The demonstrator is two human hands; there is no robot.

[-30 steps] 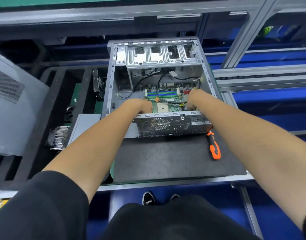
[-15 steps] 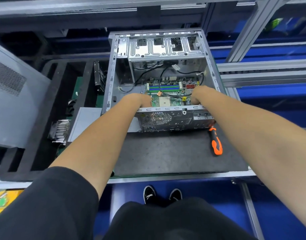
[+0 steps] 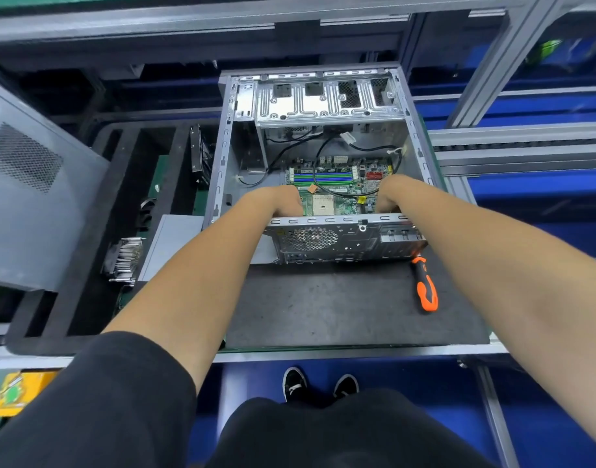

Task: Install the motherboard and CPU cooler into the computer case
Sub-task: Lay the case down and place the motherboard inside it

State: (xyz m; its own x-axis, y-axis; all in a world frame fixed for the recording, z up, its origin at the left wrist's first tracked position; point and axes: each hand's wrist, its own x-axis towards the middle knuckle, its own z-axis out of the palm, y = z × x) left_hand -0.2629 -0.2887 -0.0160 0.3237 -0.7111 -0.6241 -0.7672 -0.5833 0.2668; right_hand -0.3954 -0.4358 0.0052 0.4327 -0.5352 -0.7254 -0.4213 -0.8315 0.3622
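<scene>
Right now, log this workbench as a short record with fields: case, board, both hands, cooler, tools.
case: computer case open, lying on the black mat
board: motherboard inside the case, socket bare
left hand: left hand at the board's left edge, fingers hidden
right hand: right hand at the board's right edge, fingers hidden
cooler: finned CPU cooler outside, left of the case
tools: orange screwdriver on the mat

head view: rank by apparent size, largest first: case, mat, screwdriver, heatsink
1. Mat and case: look alike in extent, and the mat lies nearer, so unranked.
2. Heatsink and screwdriver: too close to rank; one blocky, one long and thin.
</scene>
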